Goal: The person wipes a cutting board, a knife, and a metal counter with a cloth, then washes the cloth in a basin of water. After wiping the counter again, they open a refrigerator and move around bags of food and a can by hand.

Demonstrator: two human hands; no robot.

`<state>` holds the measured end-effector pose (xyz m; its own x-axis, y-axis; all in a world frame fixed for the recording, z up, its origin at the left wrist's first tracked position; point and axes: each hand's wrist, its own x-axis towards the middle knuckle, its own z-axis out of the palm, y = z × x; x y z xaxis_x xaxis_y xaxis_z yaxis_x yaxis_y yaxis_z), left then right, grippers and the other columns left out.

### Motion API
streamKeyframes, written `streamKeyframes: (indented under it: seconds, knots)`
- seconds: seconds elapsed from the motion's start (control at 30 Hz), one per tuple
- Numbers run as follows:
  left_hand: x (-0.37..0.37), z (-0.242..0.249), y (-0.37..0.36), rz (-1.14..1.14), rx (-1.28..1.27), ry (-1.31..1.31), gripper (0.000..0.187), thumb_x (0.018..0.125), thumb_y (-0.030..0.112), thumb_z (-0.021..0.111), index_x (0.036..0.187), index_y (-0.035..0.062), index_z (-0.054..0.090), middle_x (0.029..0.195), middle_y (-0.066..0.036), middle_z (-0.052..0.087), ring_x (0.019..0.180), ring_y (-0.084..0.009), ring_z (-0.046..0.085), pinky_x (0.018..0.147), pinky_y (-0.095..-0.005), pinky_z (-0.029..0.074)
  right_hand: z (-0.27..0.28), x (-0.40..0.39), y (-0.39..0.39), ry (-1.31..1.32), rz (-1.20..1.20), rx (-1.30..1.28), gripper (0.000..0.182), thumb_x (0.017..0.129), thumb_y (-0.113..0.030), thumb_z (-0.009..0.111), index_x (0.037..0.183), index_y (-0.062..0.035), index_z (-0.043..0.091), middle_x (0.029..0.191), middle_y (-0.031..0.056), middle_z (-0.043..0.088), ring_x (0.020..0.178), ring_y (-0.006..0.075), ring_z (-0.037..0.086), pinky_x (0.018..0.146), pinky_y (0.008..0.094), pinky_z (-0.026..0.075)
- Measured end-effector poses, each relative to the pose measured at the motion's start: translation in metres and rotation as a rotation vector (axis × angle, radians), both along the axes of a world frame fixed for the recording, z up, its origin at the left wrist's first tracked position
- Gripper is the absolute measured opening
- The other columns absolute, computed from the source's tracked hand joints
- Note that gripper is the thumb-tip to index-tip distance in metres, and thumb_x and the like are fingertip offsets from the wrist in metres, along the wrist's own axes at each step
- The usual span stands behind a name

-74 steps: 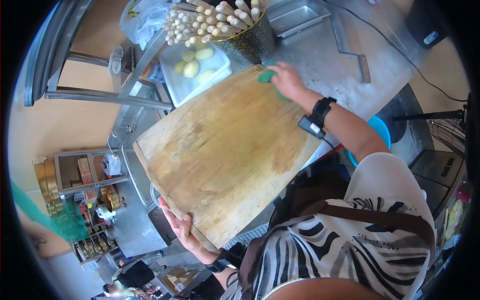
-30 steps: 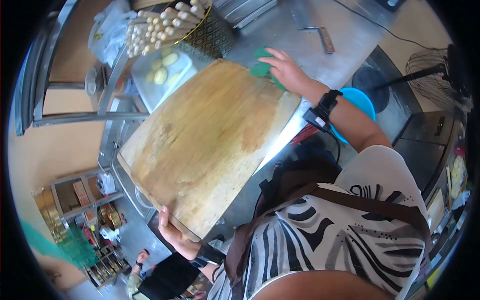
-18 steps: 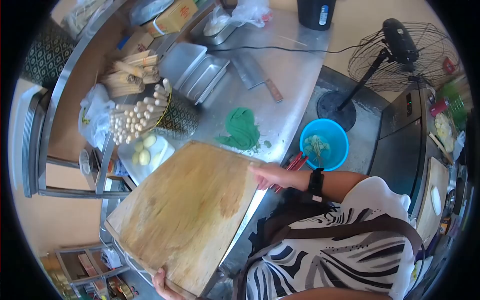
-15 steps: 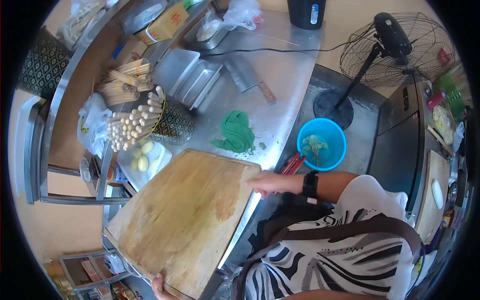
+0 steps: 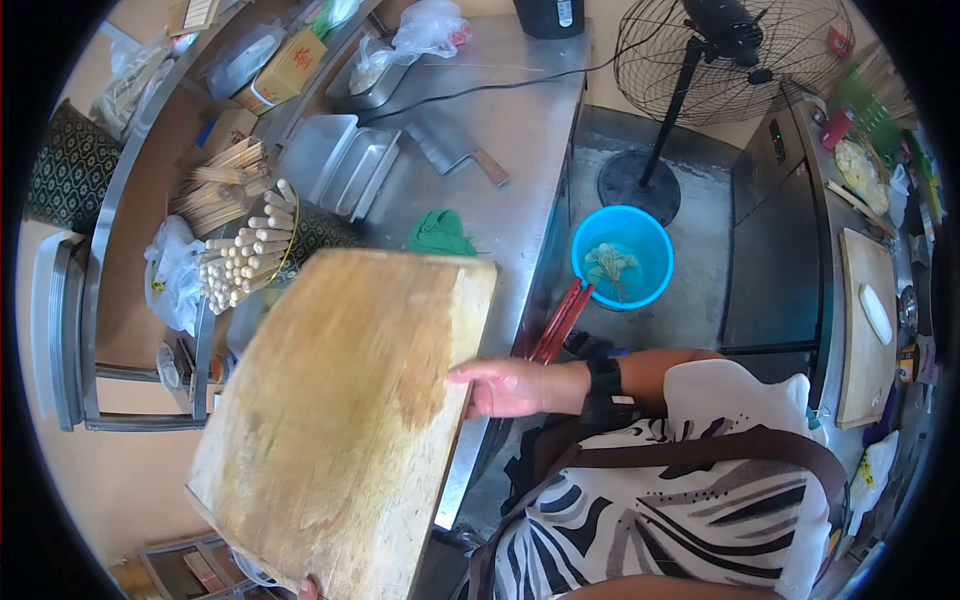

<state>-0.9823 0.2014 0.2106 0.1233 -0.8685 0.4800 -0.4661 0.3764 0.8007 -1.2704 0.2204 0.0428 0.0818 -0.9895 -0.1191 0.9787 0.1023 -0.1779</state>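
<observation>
I hold a large, stained wooden cutting board (image 5: pixel 340 400) above the steel table, where it looks slightly tilted. My right hand (image 5: pixel 510 387), with a black band on the wrist, grips the board's near edge, thumb on top and the other fingers partly hidden underneath. At the bottom of the view only fingertips of my left hand (image 5: pixel 308 589) show, closed on the board's lower edge. Past the far end of the board a crumpled green cloth (image 5: pixel 440 232) lies on the table, partly covered by the board.
A cleaver (image 5: pixel 445 148) and metal trays (image 5: pixel 355 175) rest on the steel table (image 5: pixel 510 100). Wooden-handled skewers (image 5: pixel 245 250) stand in a patterned container beside the board. On the floor are a blue bucket (image 5: pixel 650 260) and a standing fan (image 5: pixel 665 130); red-handled tools (image 5: pixel 562 320) lean nearby.
The board has risen and shifted toward the left in view, now covering the white tray and part of the green cloth. Both hands stay on it. The camera view has shifted too.
</observation>
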Motion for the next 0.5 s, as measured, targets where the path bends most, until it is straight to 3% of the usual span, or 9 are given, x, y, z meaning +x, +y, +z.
streamKeyframes:
  seconds: [0.07, 0.1, 0.17, 0.2, 0.23, 0.3, 0.43, 0.5]
  knots:
    - [0.000, -0.012, 0.007, 0.025, -0.221, -0.264, 0.042, 0.090, 0.032, 0.048, 0.110, -0.0043, 0.054, 0.107, -0.018, 0.058, 0.100, -0.0290, 0.055, 0.093, -0.0420, 0.039, 0.008, -0.016, 0.009, 0.084, -0.083, -0.007, 0.024, 0.086, -0.020, 0.059, 0.105, -0.0063, 0.057, 0.101, 0.0045, 0.063, 0.097, 0.0166, 0.060, 0.085, 0.0343, 0.047]
    - [0.001, -0.019, 0.007, 0.025, -0.216, -0.258, 0.042, 0.090, 0.032, 0.048, 0.110, -0.0043, 0.054, 0.107, -0.018, 0.058, 0.100, -0.0290, 0.055, 0.093, -0.0420, 0.039, 0.006, -0.026, 0.015, 0.115, -0.132, -0.047, 0.030, 0.087, -0.021, 0.057, 0.112, -0.0048, 0.054, 0.105, 0.0066, 0.062, 0.099, 0.0186, 0.059, 0.087, 0.0361, 0.046]
    - [0.003, -0.029, 0.005, -0.221, -0.202, -0.380, 0.042, 0.091, 0.030, 0.046, 0.112, -0.0053, 0.052, 0.107, -0.019, 0.057, 0.101, -0.0302, 0.054, 0.094, -0.0425, 0.039, 0.017, -0.048, 0.034, 0.147, -0.230, -0.110, 0.034, 0.087, -0.020, 0.054, 0.117, -0.0031, 0.051, 0.111, 0.0091, 0.060, 0.103, 0.0214, 0.058, 0.092, 0.0393, 0.043]
    - [-0.015, -0.018, 0.004, -0.180, 0.219, 0.077, 0.036, 0.090, 0.021, 0.048, 0.112, -0.0078, 0.048, 0.110, -0.024, 0.053, 0.104, -0.0358, 0.052, 0.095, -0.0452, 0.037, 0.022, -0.056, 0.043, 0.148, -0.305, -0.090, 0.036, 0.088, -0.019, 0.053, 0.119, -0.0025, 0.049, 0.113, 0.0100, 0.060, 0.106, 0.0223, 0.057, 0.094, 0.0404, 0.041]
    - [-0.034, -0.023, -0.001, -0.177, 0.219, 0.082, 0.036, 0.090, 0.021, 0.048, 0.112, -0.0078, 0.048, 0.110, -0.024, 0.053, 0.104, -0.0358, 0.052, 0.095, -0.0452, 0.037, 0.024, -0.064, 0.053, 0.146, -0.380, -0.068, 0.037, 0.088, -0.019, 0.052, 0.121, -0.0018, 0.048, 0.116, 0.0109, 0.059, 0.108, 0.0233, 0.056, 0.096, 0.0416, 0.040]
    - [-0.076, -0.042, -0.013, -0.383, 0.620, 0.809, 0.062, 0.073, 0.025, 0.057, 0.128, 0.0017, 0.040, 0.119, -0.018, 0.049, 0.109, -0.0292, 0.049, 0.090, -0.0406, 0.042, 0.011, -0.084, 0.072, 0.124, -0.490, -0.054, 0.040, 0.088, -0.018, 0.051, 0.123, -0.0010, 0.045, 0.122, 0.0119, 0.055, 0.114, 0.0246, 0.052, 0.098, 0.0430, 0.038]
    - [-0.176, -0.047, -0.031, -0.759, 0.670, 0.534, 0.058, 0.072, 0.020, 0.059, 0.122, -0.0049, 0.044, 0.111, -0.017, 0.055, 0.101, -0.0261, 0.055, 0.088, -0.0346, 0.043, -0.005, -0.132, 0.089, 0.086, -0.701, 0.051, 0.042, 0.087, -0.019, 0.053, 0.124, -0.0007, 0.043, 0.123, 0.0135, 0.053, 0.113, 0.0276, 0.051, 0.100, 0.0432, 0.037]
    - [-0.216, -0.066, -0.045, -0.811, 0.722, 0.455, 0.054, 0.073, 0.019, 0.057, 0.121, -0.0032, 0.046, 0.110, -0.014, 0.055, 0.102, -0.0250, 0.054, 0.087, -0.0333, 0.044, -0.023, -0.165, 0.093, 0.101, -0.746, 0.084, 0.043, 0.087, -0.019, 0.053, 0.124, -0.0005, 0.043, 0.123, 0.0144, 0.052, 0.113, 0.0285, 0.050, 0.100, 0.0432, 0.037]
